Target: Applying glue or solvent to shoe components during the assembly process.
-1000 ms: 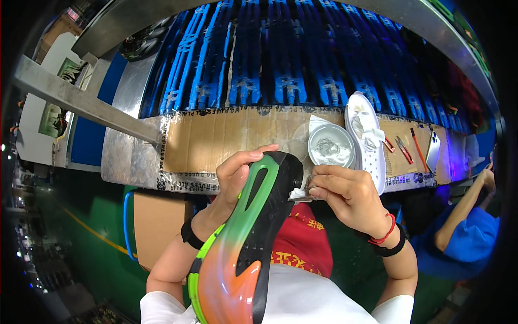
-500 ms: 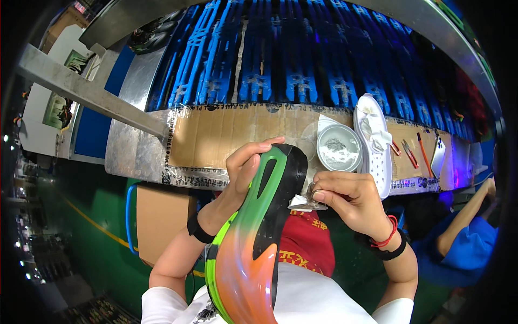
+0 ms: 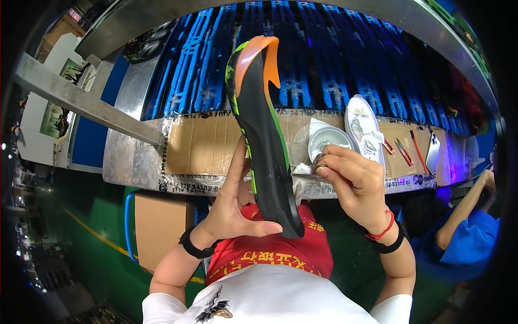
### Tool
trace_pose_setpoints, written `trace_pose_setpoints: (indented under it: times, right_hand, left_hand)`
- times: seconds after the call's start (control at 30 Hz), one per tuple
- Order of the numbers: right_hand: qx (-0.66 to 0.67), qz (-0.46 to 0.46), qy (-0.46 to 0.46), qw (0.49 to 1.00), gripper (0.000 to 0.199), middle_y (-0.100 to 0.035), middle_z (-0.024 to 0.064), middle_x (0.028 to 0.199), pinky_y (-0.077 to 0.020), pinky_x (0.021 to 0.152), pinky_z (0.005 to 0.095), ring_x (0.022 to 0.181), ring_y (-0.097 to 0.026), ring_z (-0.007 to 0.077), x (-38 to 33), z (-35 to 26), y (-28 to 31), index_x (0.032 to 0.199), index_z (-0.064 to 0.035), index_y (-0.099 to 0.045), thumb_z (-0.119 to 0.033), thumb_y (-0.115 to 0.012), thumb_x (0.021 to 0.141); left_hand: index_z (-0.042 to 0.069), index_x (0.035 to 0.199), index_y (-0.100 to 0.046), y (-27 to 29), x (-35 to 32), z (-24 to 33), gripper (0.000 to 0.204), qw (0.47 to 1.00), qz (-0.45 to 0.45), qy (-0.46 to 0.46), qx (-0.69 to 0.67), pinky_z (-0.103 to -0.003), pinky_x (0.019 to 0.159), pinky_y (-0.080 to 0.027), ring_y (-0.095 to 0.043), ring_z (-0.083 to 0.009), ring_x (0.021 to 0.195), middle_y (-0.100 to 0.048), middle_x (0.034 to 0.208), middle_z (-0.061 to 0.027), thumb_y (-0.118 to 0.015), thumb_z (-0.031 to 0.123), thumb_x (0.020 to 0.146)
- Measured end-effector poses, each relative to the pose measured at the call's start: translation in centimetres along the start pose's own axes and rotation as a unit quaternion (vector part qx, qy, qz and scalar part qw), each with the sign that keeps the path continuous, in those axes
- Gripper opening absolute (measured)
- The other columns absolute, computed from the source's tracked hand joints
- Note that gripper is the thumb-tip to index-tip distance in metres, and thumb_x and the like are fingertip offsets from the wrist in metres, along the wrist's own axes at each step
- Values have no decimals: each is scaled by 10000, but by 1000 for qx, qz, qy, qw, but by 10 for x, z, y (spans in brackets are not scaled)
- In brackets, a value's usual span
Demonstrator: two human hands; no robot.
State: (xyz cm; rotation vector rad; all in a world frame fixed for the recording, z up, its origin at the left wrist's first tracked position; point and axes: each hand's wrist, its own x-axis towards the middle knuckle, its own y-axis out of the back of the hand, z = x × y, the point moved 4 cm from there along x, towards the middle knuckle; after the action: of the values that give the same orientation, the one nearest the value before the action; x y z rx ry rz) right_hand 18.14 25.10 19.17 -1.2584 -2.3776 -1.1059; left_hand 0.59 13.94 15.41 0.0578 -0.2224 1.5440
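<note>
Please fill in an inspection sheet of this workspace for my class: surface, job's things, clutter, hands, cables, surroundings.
Surface: table covered with cardboard.
Job's things: black, orange and green shoe sole; small crumpled piece, kind unclear.
Clutter: grey bowl, white shoe-shaped item, red-handled tool, thin red stick.
Hands: left hand grips the sole; right hand pinches the crumpled piece between its fingers.
Cables: nothing seen for certain.
Surroundings: blue slatted rack, cardboard box, another person's arm, green floor.
</note>
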Motion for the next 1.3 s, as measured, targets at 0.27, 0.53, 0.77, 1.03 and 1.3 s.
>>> trace_pose_setpoints:
  times: [0.27,0.53,0.77,1.03,1.3]
  right_hand:
    - [-61,-30,45,997,125,-656,128,871,-509,552,331,666,-655,281,1,-9,-5,857,13,-658,1,-712,744]
    - [-121,-14,86,989,145,-648,116,881,-507,548,330,670,-649,269,2,-14,-4,851,-2,-649,-11,-719,725]
    - [-118,-69,107,985,189,-645,110,893,-500,540,330,659,-643,258,3,-11,-5,864,-21,-652,-29,-729,692]
    - [-89,-97,103,986,166,-656,114,902,-512,549,331,671,-651,271,1,-7,-3,856,-26,-659,-27,-728,705]
    - [41,11,-35,998,105,-685,140,902,-497,599,254,686,-652,189,-9,13,33,869,39,-676,22,-698,768]
  left_hand:
    - [67,1484,145,-5,-1,2,1310,1000,-12,3,21,-384,919,-523,-514,-277,1197,-188,1484,-223,-857,51,641]
    - [74,1488,136,-7,-4,0,1297,999,-27,11,25,-395,910,-528,-515,-286,1194,-178,1486,-236,-853,45,649]
    - [97,1493,135,-3,-1,0,1286,1000,-19,16,8,-397,918,-523,-490,-289,1219,-196,1479,-218,-842,34,658]
    - [101,1496,125,-1,0,-5,1265,999,-4,28,-34,-403,969,-485,-435,-286,1269,-206,1474,-178,-828,21,668]
    - [100,1472,-95,11,-12,-14,1074,992,42,70,-98,-414,1060,-394,-445,-246,1265,-366,1376,-115,-806,23,670]
